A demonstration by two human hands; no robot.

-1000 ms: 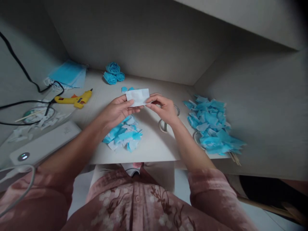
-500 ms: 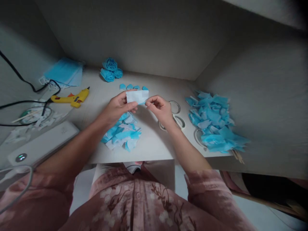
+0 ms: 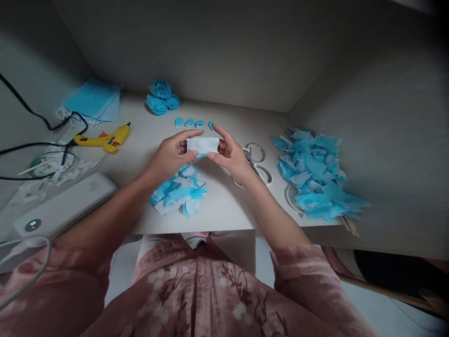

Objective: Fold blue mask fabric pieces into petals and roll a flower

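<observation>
A small white piece of fabric with a blue lower edge is stretched between both hands. My left hand grips its left end, thumb in front at the lower corner. At the right end my right hand holds it between thumb and fingers, with the index finger raised above it. Below the hands lies a pile of blue and white scraps. Several small folded blue pieces sit in a row just beyond the hands.
Scissors and a tape roll lie right of my right hand, beside a large blue petal heap. Blue roses stand at the back. On the left are masks, a yellow glue gun, cables and a white power bank.
My right hand has opened wider and now grips the fabric's right end, its index finger lifted. The fabric looks shorter in height and sits slightly lower.
</observation>
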